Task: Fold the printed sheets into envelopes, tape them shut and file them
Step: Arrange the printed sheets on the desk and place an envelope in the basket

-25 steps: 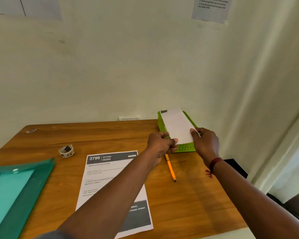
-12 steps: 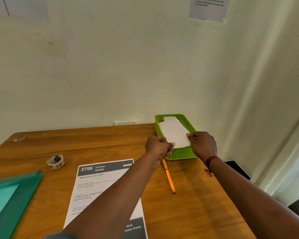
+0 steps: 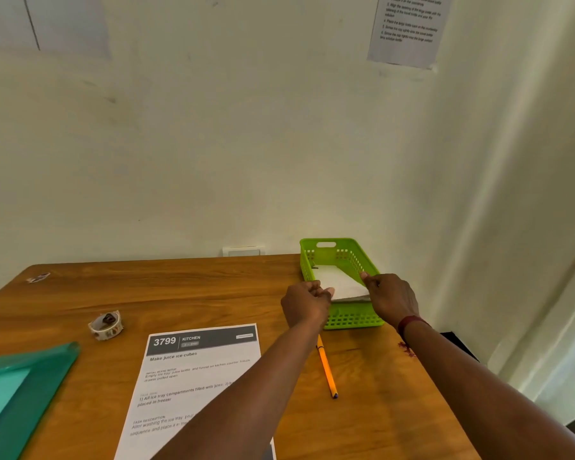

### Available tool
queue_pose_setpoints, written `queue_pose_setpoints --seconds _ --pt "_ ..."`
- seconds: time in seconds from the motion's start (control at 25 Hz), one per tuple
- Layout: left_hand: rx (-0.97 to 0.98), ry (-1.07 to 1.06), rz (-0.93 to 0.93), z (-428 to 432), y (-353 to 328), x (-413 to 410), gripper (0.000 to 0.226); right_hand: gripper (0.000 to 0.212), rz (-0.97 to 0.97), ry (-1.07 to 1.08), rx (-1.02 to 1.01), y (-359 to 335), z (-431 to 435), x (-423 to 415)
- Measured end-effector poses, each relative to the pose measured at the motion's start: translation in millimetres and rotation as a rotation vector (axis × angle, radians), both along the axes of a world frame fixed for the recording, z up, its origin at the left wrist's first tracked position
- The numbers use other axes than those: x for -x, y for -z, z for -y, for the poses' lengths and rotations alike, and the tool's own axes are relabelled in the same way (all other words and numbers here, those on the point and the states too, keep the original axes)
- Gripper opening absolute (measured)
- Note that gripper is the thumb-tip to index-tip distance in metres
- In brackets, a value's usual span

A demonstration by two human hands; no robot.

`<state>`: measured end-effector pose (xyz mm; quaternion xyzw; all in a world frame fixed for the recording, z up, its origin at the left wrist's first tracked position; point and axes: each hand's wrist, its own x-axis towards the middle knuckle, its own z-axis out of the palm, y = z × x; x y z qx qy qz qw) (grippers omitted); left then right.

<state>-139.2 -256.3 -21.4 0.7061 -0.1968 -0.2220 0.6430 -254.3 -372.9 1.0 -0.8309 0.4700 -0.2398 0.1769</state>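
Forearms reach away over the wooden worktop [image 3: 180,287]. Under the left forearm lies a printed sheet [image 3: 193,376], flat and unfolded, headed "3799 KITCHEN". Between the two forearms, just short of the hands, an orange pencil [image 3: 326,370] lies on the wood with its dark end toward the person. Well off to the left of the left hand is a teal plastic folder [image 3: 20,393]. Closer to that hand, but still apart from it, is a roll of patterned tape [image 3: 106,325].

The left hand [image 3: 304,303] is curled, pinching the near left corner of a white folded envelope [image 3: 339,282]. The right hand [image 3: 390,298], with a dark red band [image 3: 410,323] on its wrist, pinches the envelope's right edge. The hands are apart, with the envelope between them. The envelope sits in a green slotted basket [image 3: 352,320] under and just beyond the hands. Its far end is down inside and its near end is raised at the fingers. Whether it is taped cannot be told.

Far to the left of the hands, near the worktop's back edge, lies a small scrap [image 3: 38,277]. Beyond and left of the left hand a white wall plate [image 3: 243,251] sits where the worktop meets the pale wall. High above the right hand hangs a printed notice [image 3: 409,28].
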Motion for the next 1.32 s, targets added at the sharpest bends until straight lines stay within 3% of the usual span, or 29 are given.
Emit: queue_pose_setpoints --seconds 0.36,0.6,0.84,1.04,1.32 --pt "-0.146 0.040 0.244 -36 17 -8 0.036 0.032 -0.049 -0.108 0.268 14 -37 10" --pt "-0.245 0.052 0.562 -90 18 -12 0.039 0.042 -0.174 -0.362 0.446 17 -115 0" --pt "-0.290 0.083 0.748 -175 29 -28 0.042 0.050 -0.208 -0.483 0.420 35 -188 -24" --pt "-0.384 0.033 0.731 -261 58 -49 0.047 0.052 -0.192 -0.573 0.372 65 -243 -42" --pt "-0.502 0.024 0.845 -341 81 -85 0.049 0.056 -0.216 -0.629 0.254 104 -299 -66"
